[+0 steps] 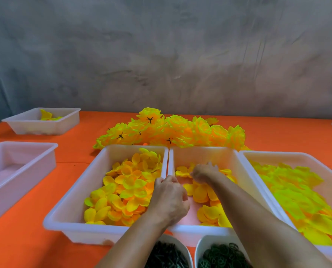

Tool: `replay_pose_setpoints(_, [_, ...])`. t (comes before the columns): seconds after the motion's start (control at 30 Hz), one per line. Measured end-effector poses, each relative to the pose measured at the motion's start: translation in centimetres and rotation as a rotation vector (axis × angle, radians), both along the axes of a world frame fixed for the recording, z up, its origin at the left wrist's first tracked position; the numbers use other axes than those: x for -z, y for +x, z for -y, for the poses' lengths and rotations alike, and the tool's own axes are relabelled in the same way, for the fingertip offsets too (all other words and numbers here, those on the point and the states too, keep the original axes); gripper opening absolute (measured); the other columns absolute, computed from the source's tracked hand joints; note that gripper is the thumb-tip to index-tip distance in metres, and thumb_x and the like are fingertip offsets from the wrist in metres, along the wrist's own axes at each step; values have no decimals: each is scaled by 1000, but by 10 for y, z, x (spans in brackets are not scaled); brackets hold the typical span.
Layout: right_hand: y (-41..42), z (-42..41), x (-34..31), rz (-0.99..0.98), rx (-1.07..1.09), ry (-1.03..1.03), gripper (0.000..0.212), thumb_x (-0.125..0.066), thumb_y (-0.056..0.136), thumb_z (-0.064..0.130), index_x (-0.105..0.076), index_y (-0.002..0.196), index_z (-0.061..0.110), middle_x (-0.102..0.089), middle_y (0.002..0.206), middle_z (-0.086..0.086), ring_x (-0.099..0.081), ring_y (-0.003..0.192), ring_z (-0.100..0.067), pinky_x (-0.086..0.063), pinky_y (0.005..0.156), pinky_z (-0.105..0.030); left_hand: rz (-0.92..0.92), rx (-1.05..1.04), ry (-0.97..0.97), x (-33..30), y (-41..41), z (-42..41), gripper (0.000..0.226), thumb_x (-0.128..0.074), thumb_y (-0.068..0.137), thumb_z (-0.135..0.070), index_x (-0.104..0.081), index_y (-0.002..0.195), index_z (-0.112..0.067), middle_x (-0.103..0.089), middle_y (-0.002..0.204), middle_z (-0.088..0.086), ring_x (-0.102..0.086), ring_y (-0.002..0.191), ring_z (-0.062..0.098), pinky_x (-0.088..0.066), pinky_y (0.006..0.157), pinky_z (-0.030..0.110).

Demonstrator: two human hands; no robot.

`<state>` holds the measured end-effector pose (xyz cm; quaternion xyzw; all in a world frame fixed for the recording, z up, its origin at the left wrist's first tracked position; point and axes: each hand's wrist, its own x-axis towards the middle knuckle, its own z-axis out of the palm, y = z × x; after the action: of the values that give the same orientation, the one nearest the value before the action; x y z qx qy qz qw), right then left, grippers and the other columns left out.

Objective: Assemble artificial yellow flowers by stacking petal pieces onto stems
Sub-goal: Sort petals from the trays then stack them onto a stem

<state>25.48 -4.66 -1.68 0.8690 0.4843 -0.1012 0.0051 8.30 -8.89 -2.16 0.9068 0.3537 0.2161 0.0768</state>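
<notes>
Both hands work over the middle tray [203, 151]: right hand [204, 172] reaches among petals [200, 192], left hand [170, 198] curls beside them; neither grip is readable.

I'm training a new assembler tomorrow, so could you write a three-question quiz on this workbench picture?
1. True or false: the finished flowers lie behind the petal trays.
2. Which tray is the right hand reaching into: A) middle tray, B) far-left empty tray, C) right tray?
3. What colour is the tablecloth?

Key: 1. True. 2. A. 3. Orange.
</notes>
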Motion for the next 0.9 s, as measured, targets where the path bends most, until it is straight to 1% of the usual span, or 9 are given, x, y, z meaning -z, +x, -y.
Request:
replay_pose_setpoints(0.07, [12, 7, -3, -342, 123, 374, 34, -50, 97, 27, -61, 122, 6, -60, 125, -15, -53, 119, -29, -42, 93, -35, 23, -6, -11, -1, 0, 0, 25, -56, 87, -38, -73, 98, -24, -54, 119, 0, -41, 118, 12, -19, 101, 29])
replay_pose_setpoints(0.13, [23, 22, -10, -863, 174, 734, 29, -59, 91, 9, -64, 117, -1, -65, 102, -14, -61, 93, -25, -47, 72, -29, 22, -12, -16, -1, 0, -1, 24, -56, 87, -38, -72, 98, -23, -54, 118, 0, -42, 117, 14, -20, 102, 29])
replay_pose_setpoints(0.17, [26, 32, -15, -1077, 154, 810, 30, -59, 89, 2, -63, 119, -2, -64, 99, -13, -61, 86, -23, -47, 68, -27, 20, -16, -19, -1, 0, -1, 24, -56, 87, -38, -72, 98, -23, -53, 118, 0, -41, 117, 14, -20, 103, 29])
replay_pose_setpoints(0.23, [30, 47, -20, -1280, 95, 855, 37, -55, 88, -6, -60, 123, 3, -65, 96, -12, -63, 74, -19, -49, 68, -27, 16, -25, -28, -2, 0, 0, 24, -56, 88, -39, -72, 97, -24, -52, 119, -1, -41, 118, 15, -20, 103, 29])
replay_pose_setpoints(0.4, [26, 68, -25, -1338, 83, 905, 60, -58, 85, -8, -44, 137, 19, -63, 86, -8, -61, 72, -18, -53, 66, -27, -9, -36, -37, -5, -1, 4, 23, -56, 87, -38, -72, 98, -25, -51, 121, -1, -41, 118, 17, -21, 102, 28])
replay_pose_setpoints(0.5, [20, 74, -24, -1332, 103, 944, 51, -61, 83, -7, -50, 131, 6, -67, 92, -12, -66, 66, -13, -54, 65, -27, -18, -46, -23, -5, 0, 4, 23, -56, 87, -38, -72, 97, -25, -52, 119, -1, -42, 116, 16, -21, 102, 28])
replay_pose_setpoints(0.57, [17, 78, -23, -1335, 111, 972, 44, -64, 81, -7, -56, 123, 1, -69, 87, -11, -67, 63, -12, -55, 64, -27, -15, -49, -17, -5, 0, 4, 23, -57, 87, -37, -73, 97, -24, -53, 119, -1, -43, 115, 16, -21, 101, 28])
replay_pose_setpoints(0.73, [13, 86, -22, -1326, 126, 993, 25, -68, 77, -5, -67, 101, 4, -70, 64, 2, -66, 56, -9, -53, 52, -21, -25, -52, -11, -4, 1, 2, 22, -57, 87, -37, -72, 95, -24, -54, 117, 0, -46, 115, 17, -22, 100, 29])
replay_pose_setpoints(0.9, [0, 105, -29, -1395, 83, 968, 15, -68, 78, -3, -66, 85, 10, -69, 64, 1, -65, 56, -12, -53, 52, -23, -7, -26, -1, -9, 1, 5, 22, -57, 88, -35, -72, 99, -22, -63, 114, 3, -51, 113, 17, -30, 99, 31])
